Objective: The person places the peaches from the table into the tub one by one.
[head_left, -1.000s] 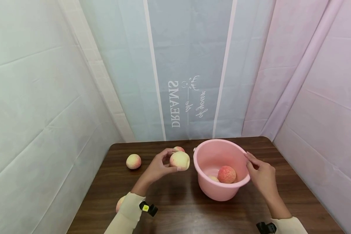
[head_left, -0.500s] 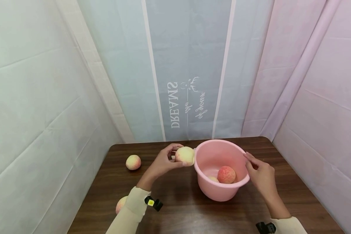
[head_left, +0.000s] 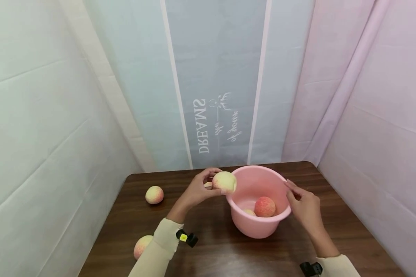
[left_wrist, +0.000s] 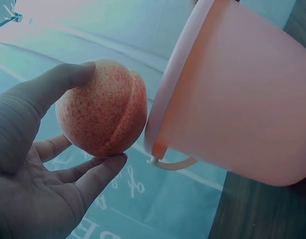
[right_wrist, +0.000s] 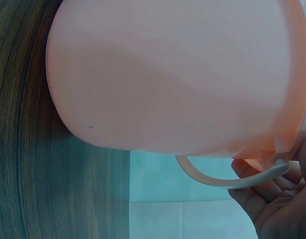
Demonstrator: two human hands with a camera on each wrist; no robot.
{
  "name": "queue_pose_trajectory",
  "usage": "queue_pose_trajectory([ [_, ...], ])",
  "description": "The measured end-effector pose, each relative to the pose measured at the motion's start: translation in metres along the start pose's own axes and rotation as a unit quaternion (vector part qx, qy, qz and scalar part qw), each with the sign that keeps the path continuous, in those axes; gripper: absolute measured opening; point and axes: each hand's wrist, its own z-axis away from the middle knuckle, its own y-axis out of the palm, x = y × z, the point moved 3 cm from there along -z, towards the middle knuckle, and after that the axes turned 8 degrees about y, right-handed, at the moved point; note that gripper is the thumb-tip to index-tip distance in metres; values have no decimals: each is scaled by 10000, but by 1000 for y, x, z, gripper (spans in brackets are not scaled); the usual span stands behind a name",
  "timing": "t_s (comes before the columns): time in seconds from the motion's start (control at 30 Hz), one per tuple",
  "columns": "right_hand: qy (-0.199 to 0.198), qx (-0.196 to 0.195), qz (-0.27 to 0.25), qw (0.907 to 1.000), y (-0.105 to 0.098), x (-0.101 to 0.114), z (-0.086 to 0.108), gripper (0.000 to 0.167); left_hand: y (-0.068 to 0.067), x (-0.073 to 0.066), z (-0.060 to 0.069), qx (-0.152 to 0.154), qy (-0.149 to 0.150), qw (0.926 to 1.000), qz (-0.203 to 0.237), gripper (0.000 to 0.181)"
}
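Note:
My left hand grips a peach between thumb and fingers, just at the left rim of a pink bucket. In the left wrist view the peach is speckled red with a crease, and sits close beside the rim. My right hand pinches the bucket's right rim; in the right wrist view its fingers lie by the handle's attachment. Inside the bucket lie a red peach and a paler one, partly hidden by the front wall.
Two more peaches lie on the dark wooden table: one at the back left, another beside my left sleeve. Fabric walls enclose the table at the left, back and right.
My left hand has moved right with the peach, from beside the bucket to its left rim. A peach seen behind that hand earlier is now hidden. The right hand keeps its hold.

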Motion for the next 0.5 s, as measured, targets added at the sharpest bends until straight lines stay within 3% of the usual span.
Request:
queue_pose_trajectory([
  [0.5, 86, -106, -122, 9998, 5, -3, 17, 27, 12, 2, 3, 180, 238, 9996, -2, 62],
])
